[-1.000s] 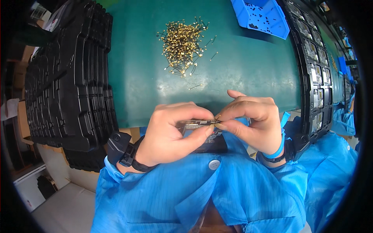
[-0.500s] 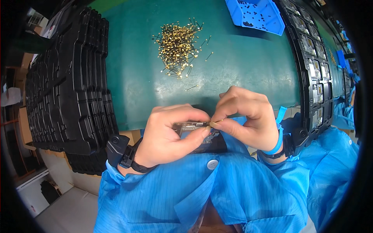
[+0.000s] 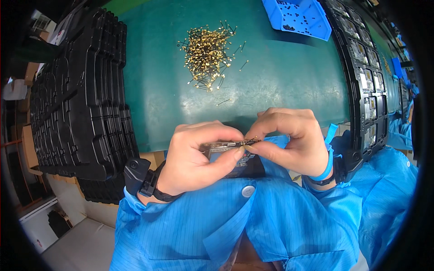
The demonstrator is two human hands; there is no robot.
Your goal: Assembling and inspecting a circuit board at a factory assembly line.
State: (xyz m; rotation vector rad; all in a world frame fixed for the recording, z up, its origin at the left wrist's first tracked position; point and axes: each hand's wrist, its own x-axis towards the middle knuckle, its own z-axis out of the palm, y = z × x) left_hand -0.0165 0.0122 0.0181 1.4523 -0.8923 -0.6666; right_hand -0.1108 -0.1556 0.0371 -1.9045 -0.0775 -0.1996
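Note:
Close to my body, my left hand (image 3: 187, 158) grips a thin, flat electronic device (image 3: 220, 146) edge-up between thumb and fingers. My right hand (image 3: 294, 137) has thumb and forefinger pinched at the device's right end, on a short black cable with gold ends (image 3: 253, 141). The fingertips of both hands nearly touch there. Beneath the hands shows a dark flat piece with small components (image 3: 246, 168); whether it belongs to the device, I cannot tell. A heap of similar gold-ended cables (image 3: 205, 54) lies farther off on the green mat (image 3: 158, 99).
Stacked black trays (image 3: 77, 104) rise at the left. A blue bin (image 3: 322, 31) with small black parts is at the far right. Along the right edge runs a black tray (image 3: 356, 106) carrying several devices. Another blue-sleeved person's clothing (image 3: 389, 189) shows at right.
My right hand has lowered slightly and shifted a little right; more of the gold-ended cable shows above its fingertips. My left hand and the device stay nearly still.

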